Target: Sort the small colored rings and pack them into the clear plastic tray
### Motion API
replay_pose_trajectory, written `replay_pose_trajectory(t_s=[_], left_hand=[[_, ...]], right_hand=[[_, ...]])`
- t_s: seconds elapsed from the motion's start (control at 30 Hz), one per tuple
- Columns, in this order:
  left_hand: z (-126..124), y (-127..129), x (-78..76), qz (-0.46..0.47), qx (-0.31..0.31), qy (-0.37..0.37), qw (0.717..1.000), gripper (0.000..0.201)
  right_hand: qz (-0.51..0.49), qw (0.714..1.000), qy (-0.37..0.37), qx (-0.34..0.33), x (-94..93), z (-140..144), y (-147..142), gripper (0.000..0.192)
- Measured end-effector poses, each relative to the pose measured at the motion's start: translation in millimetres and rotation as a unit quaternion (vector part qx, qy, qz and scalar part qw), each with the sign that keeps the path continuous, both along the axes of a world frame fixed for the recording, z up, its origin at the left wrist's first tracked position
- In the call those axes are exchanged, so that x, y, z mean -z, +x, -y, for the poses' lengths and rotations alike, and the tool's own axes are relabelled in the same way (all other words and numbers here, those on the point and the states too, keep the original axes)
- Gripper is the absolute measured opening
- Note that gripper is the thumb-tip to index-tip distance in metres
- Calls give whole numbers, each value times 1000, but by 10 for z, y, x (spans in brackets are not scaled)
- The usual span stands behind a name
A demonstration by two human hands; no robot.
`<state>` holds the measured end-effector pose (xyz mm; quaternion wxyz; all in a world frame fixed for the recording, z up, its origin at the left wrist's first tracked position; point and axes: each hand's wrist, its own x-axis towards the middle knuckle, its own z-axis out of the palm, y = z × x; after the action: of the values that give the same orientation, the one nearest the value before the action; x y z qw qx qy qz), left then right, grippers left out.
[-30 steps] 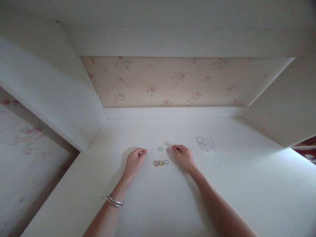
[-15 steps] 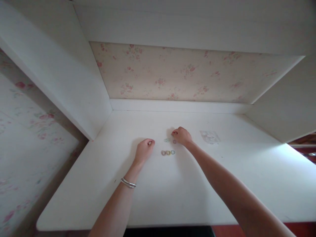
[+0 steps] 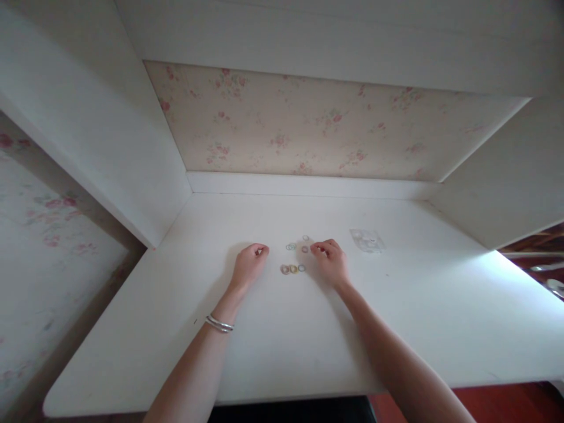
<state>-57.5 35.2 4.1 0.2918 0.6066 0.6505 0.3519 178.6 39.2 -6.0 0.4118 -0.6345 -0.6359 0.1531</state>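
Observation:
My left hand (image 3: 250, 265) rests on the white desk with thumb and index fingertip pressed together; whatever might be in that pinch is too small to make out. To the right, my right hand (image 3: 331, 261) is curled, thumb and index tips together with nothing visible in them, just beside a small pink ring (image 3: 305, 249). A pale ring (image 3: 305, 238) lies behind the pink one. Overlapping greenish rings (image 3: 291, 247) lie to its left. Nearer to me, a brownish-pink ring (image 3: 285, 269), a yellow ring (image 3: 294, 269) and a bluish ring (image 3: 302, 268) form a row.
A clear plastic bag (image 3: 367, 241) lies flat on the desk (image 3: 282, 352) to the right of my right hand. White panels rise at both sides, and a white board (image 3: 317, 185) runs along the back below flowered wallpaper (image 3: 308, 129).
My right hand has drawn back toward me and to the right, uncovering the pale ring behind the pink one. My left hand keeps its pinch. The view has shifted slightly.

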Motion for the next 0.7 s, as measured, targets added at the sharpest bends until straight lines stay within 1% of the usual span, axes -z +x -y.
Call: replay_pose_trajectory(t_s=[0.07, 0.17, 0.3, 0.43, 0.53, 0.7], left_hand=[[1, 2, -11, -8, 1, -4, 1000, 30], [0, 9, -25, -12, 2, -9, 1000, 32], [7, 19, -38, -14, -1, -9, 1000, 33], [18, 27, -46, -13, -2, -11, 1000, 34], [16, 33, -45, -18, 2, -13, 1000, 34], [12, 34, -26, -16, 2, -12, 1000, 33]], right_hand=[[-24, 1000, 9, -14, 55, 124, 21, 23], [-25, 999, 10, -32, 84, 203, 40, 20], [23, 996, 3, -81, 61, 207, 17, 18], [79, 989, 24, -121, 52, 217, -14, 15], [98, 985, 30, -136, 65, 226, -20, 15], [110, 983, 34, -142, 83, 215, -29, 14]])
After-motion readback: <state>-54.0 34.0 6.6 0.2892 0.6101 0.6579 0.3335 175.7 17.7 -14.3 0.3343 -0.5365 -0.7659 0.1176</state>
